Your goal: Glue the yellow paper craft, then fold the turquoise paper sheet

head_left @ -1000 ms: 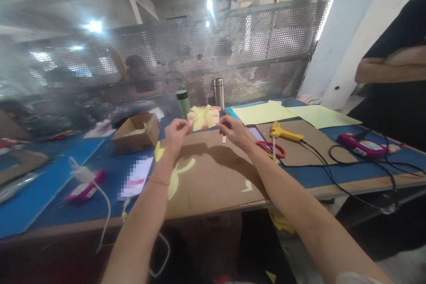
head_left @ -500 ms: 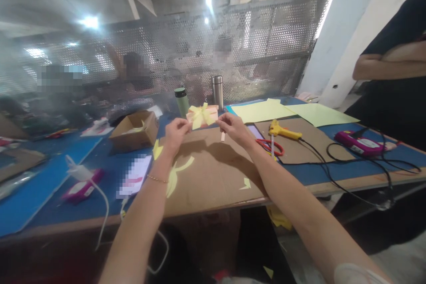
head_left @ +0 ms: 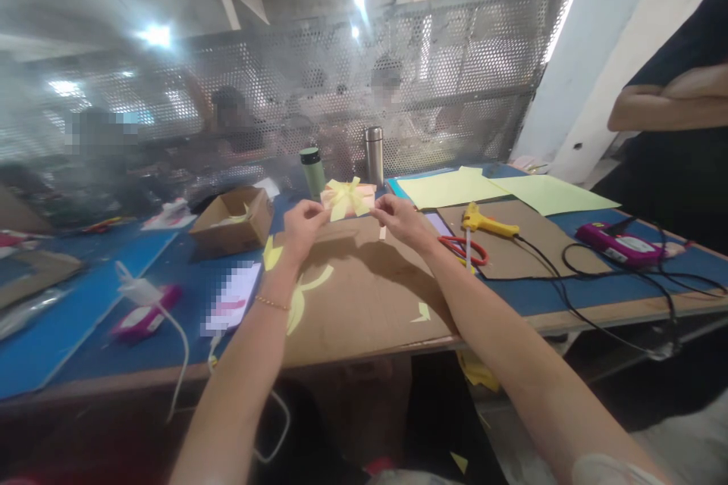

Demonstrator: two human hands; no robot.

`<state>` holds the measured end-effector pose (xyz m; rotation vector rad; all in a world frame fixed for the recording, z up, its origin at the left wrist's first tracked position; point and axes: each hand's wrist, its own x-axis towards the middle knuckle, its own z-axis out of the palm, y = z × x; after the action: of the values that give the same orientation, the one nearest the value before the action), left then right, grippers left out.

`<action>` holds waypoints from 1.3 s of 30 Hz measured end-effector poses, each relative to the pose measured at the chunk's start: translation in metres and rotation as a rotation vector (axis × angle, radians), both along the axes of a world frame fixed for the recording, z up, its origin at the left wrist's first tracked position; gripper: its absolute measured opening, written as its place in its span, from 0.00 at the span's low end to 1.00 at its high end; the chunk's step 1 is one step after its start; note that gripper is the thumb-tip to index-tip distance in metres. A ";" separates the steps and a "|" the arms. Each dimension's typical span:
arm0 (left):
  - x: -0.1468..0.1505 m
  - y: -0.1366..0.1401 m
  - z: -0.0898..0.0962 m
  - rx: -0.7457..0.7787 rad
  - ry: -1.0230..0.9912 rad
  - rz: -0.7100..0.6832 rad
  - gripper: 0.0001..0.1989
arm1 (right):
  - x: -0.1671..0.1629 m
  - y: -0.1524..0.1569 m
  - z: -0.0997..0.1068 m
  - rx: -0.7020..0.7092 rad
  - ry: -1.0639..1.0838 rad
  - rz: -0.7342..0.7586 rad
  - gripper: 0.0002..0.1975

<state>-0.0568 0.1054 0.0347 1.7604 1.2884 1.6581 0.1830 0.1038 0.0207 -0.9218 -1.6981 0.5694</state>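
A small peach-coloured paper piece (head_left: 367, 195) with a yellow paper bow (head_left: 348, 199) on its front is held up above the far part of a cardboard sheet (head_left: 364, 295). My left hand (head_left: 304, 226) pinches its left lower end between thumb and fingers. At the right lower end, my right hand (head_left: 401, 220) grips it the same way. A narrow pale strip (head_left: 383, 233) shows just under my right fingers. Curved yellow paper scraps (head_left: 299, 303) lie on the cardboard by my left forearm, and a smaller scrap (head_left: 422, 312) lies by my right forearm.
Right of the cardboard are red-handled scissors (head_left: 475, 251), a yellow glue gun (head_left: 492, 223) with a black cord, and yellow paper sheets (head_left: 551, 192). An open carton (head_left: 233, 235) and a phone (head_left: 233, 299) are left. Two bottles stand behind. A person with folded arms stands right.
The view has shifted very slightly. Both hands keep their grip on the peach piece with the yellow bow, which stays at about the same height.
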 end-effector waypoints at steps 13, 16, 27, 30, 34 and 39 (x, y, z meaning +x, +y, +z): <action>0.002 -0.001 0.000 -0.008 -0.001 -0.013 0.10 | 0.001 0.002 -0.001 0.114 -0.109 -0.038 0.12; 0.004 -0.003 0.001 -0.009 -0.059 -0.063 0.12 | 0.004 0.005 -0.004 0.169 -0.073 -0.037 0.12; 0.010 -0.014 0.011 -0.503 -0.496 -0.568 0.18 | 0.000 0.009 -0.014 0.319 -0.038 -0.020 0.09; 0.013 -0.017 0.012 -0.531 -0.564 -0.614 0.16 | 0.000 0.009 -0.017 0.310 -0.073 -0.014 0.09; 0.016 -0.017 0.010 -0.490 -0.587 -0.583 0.16 | 0.000 0.013 -0.019 0.298 -0.142 -0.022 0.09; 0.014 -0.015 0.007 -0.481 -0.561 -0.561 0.15 | 0.005 0.012 -0.018 0.295 -0.239 -0.061 0.07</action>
<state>-0.0426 0.0906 0.0414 1.1110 0.7519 1.2462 0.1881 0.1163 0.0029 -0.8485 -1.8983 0.1635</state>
